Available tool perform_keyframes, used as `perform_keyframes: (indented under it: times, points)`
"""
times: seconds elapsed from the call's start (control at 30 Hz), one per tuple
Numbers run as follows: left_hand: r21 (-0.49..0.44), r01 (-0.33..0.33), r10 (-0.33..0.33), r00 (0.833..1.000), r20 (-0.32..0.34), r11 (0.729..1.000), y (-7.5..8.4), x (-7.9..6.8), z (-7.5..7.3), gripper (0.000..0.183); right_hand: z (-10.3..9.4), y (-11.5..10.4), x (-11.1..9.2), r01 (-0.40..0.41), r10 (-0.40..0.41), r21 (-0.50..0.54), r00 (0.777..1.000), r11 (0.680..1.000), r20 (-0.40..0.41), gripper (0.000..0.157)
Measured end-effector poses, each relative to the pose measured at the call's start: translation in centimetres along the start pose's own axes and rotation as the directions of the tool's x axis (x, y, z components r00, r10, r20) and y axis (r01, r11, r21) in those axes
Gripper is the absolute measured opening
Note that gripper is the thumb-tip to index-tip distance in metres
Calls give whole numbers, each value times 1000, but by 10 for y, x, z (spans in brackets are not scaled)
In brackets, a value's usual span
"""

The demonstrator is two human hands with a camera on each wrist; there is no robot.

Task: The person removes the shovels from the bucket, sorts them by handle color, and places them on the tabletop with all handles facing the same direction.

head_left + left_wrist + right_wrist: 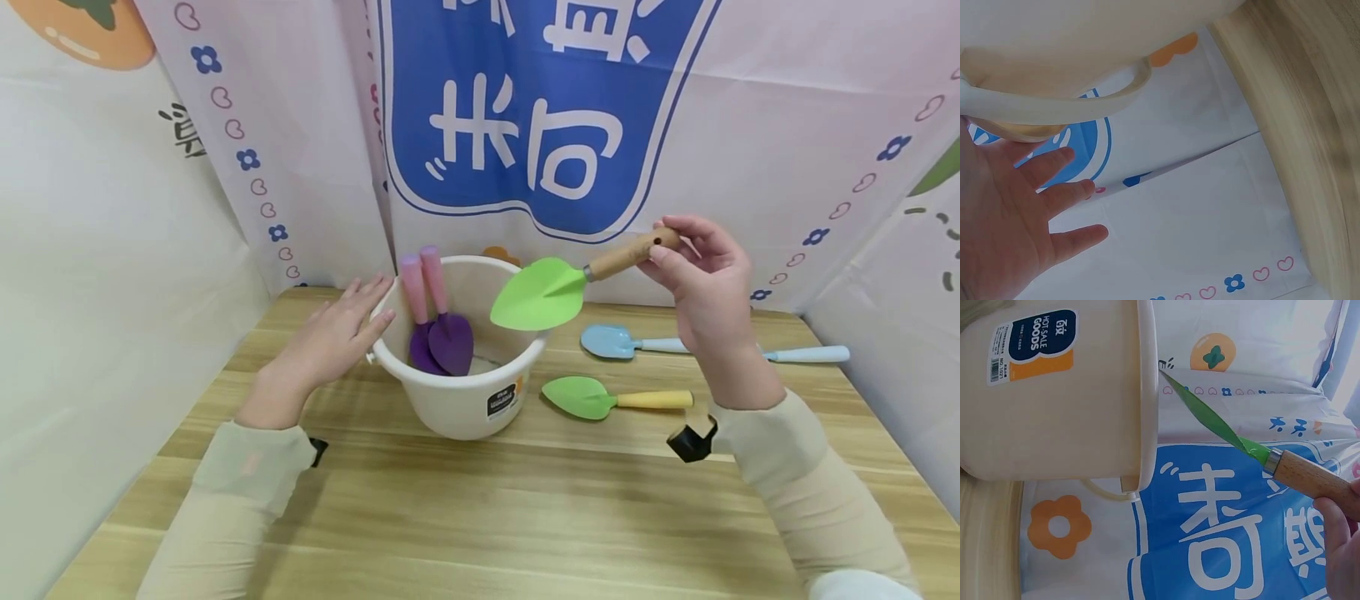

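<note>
My right hand (712,275) pinches the end of a brown wooden handle, part of a bright green garden trowel (542,296). Its leaf-shaped blade points left and overlaps the right side of the white bucket (465,412) in the head view. In the right wrist view the trowel (1310,478) shows edge-on, beside the bucket's rim. My left hand (337,333) rests on the bucket's left rim with fingers spread and straight. Inside the bucket, two purple trowels (452,343) lean with pink handles up. The left wrist view shows the left hand (1016,219) beside the bucket's handle (1054,107).
To the right of the bucket, a green trowel with a yellow handle (581,397) lies on the wooden table (465,517). Behind it lies a light blue trowel (609,342), and another light blue handle (810,354) shows past my right wrist. Printed cloth (300,125) hangs around the table.
</note>
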State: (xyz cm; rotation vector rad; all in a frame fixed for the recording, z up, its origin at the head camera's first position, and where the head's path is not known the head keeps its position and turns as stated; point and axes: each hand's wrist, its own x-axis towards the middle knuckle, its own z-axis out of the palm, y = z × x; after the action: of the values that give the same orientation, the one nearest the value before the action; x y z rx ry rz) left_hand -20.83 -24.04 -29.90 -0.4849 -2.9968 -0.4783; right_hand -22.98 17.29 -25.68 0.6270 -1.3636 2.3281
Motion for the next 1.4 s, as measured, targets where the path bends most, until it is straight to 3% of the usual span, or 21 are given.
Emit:
perform_keyframes:
  times: [0.17, 0.63, 0.83, 1.23, 1.4]
  points:
    - [5, -1, 1, 1000, 6, 1000, 0, 0, 0, 67, -8, -1, -5, -5, 10, 107, 999, 994, -46, 27]
    - [-9, -3, 3, 1000, 5, 1000, 0, -1, 0, 67, -43, -14, -14, 39, -8, 137, 976, 990, -218, 23]
    - [-12, -7, 7, 1000, 1, 1000, 0, -1, -1, 67, -62, -19, -15, 45, 13, 205, 961, 978, -275, 24]
    - [-21, -10, 10, 1000, -15, 1000, -2, -2, 2, 68, -99, -25, -17, 40, 69, 350, 953, 936, -293, 25]
    - [-23, -13, 12, 1000, -5, 1000, 0, -2, 0, 67, -117, -30, -17, 22, 120, 403, 938, 915, -324, 25]
